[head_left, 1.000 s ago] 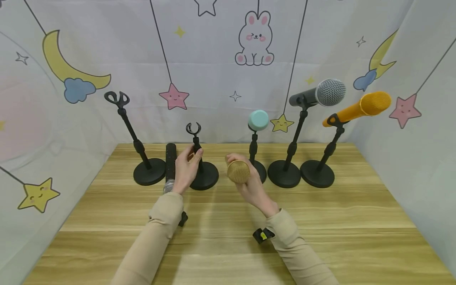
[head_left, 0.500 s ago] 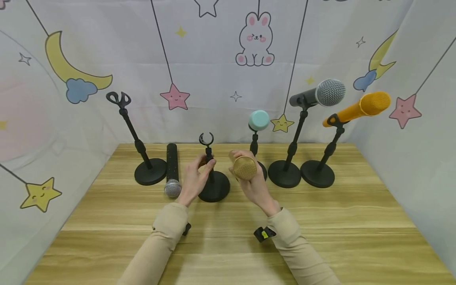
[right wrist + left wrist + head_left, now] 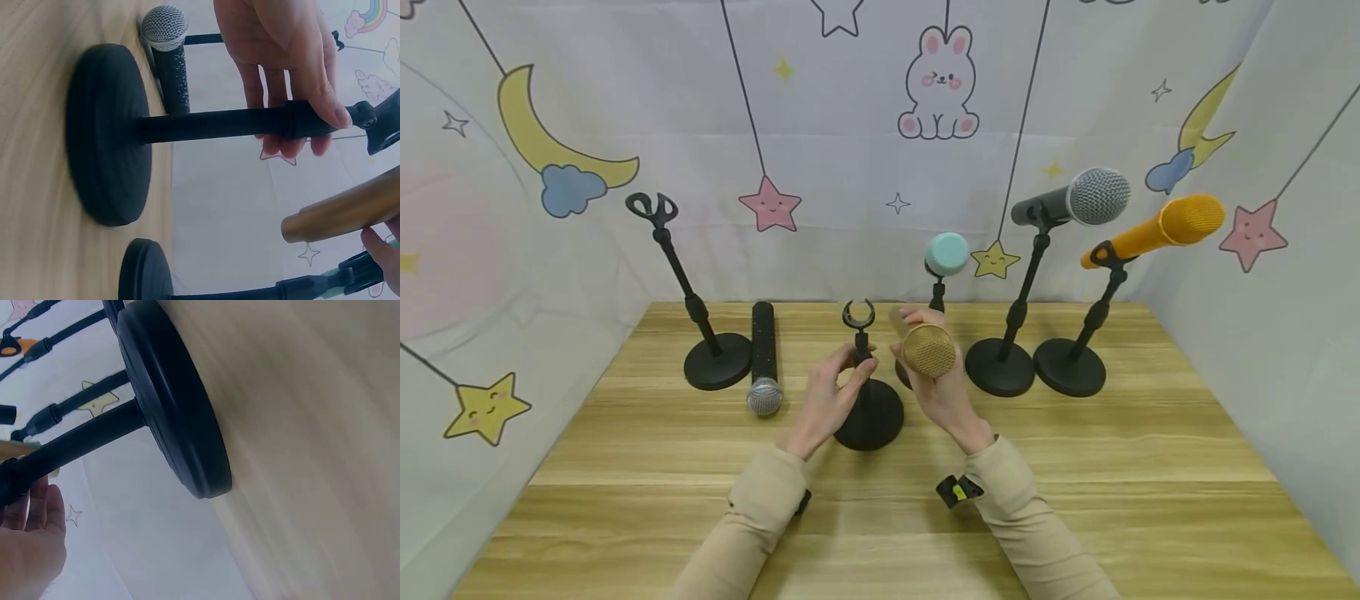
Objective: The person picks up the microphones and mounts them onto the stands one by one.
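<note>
My left hand [image 3: 837, 396] grips the pole of a black microphone stand [image 3: 870, 417] just below its clip, thumb on one side and fingers on the other. The clip at the top holds nothing. A gold microphone [image 3: 929, 350] is in my right hand [image 3: 946, 400], its mesh head toward me and its handle pointing away. In the right wrist view the gold handle [image 3: 337, 209] slants close to the clip, apart from it. Left of my left hand, a black microphone [image 3: 764, 358] with a silver head lies on the table.
At the far left stands a microphone stand [image 3: 718, 362] with a bare clip. Behind and right of my right hand are stands bearing a mint microphone [image 3: 947, 254], a grey one [image 3: 1097, 197] and an orange one [image 3: 1187, 221]. The wooden table [image 3: 1075, 483] meets a printed curtain.
My left hand has brought the stand toward me and to the right, away from the lying black microphone. My right hand has shifted slightly right with the gold microphone.
</note>
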Available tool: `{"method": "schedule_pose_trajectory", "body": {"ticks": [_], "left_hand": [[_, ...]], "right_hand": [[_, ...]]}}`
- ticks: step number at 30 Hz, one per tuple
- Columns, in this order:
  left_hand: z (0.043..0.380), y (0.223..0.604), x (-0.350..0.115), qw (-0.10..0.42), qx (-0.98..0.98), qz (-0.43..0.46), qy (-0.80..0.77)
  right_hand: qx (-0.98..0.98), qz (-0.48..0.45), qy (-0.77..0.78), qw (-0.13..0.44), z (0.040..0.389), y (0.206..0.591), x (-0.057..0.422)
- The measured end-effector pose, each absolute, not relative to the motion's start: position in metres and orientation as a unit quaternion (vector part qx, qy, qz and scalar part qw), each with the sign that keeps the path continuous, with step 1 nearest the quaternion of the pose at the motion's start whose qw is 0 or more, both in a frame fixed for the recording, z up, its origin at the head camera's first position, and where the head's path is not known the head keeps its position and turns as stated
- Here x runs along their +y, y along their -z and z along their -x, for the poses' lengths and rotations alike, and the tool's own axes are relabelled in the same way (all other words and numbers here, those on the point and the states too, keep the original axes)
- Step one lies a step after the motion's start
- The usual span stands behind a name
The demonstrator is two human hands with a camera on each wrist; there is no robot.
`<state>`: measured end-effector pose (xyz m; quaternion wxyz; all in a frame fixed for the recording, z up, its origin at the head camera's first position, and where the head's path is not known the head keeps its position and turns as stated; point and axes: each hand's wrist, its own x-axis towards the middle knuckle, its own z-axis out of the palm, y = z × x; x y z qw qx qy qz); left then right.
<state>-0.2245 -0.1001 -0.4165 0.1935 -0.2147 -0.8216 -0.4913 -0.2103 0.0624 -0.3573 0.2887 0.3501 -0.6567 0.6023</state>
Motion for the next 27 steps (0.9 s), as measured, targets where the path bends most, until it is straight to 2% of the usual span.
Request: {"method": "schedule_pose_trajectory", "body": {"ticks": [10, 14, 19, 27], "left_hand": [[0.191, 0.389, -0.082, 0.157, -0.815, 0.258, 0.495], [0.188, 0.388, -0.078, 0.132, -0.807, 0.263, 0.512], [0.187, 0.39, -0.074, 0.133, -0.796, 0.28, 0.52], [0.188, 0.393, -0.071, 0.131, -0.791, 0.295, 0.52]], "right_hand": [[-0.638, -0.364, -0.602, 0.312, 0.211, 0.345, 0.061], [-0.64, -0.365, -0.6, 0.312, 0.219, 0.345, 0.058], [-0.644, -0.375, -0.582, 0.326, 0.227, 0.343, 0.052], [-0.612, -0.423, -0.574, 0.342, 0.214, 0.318, 0.036]]}}
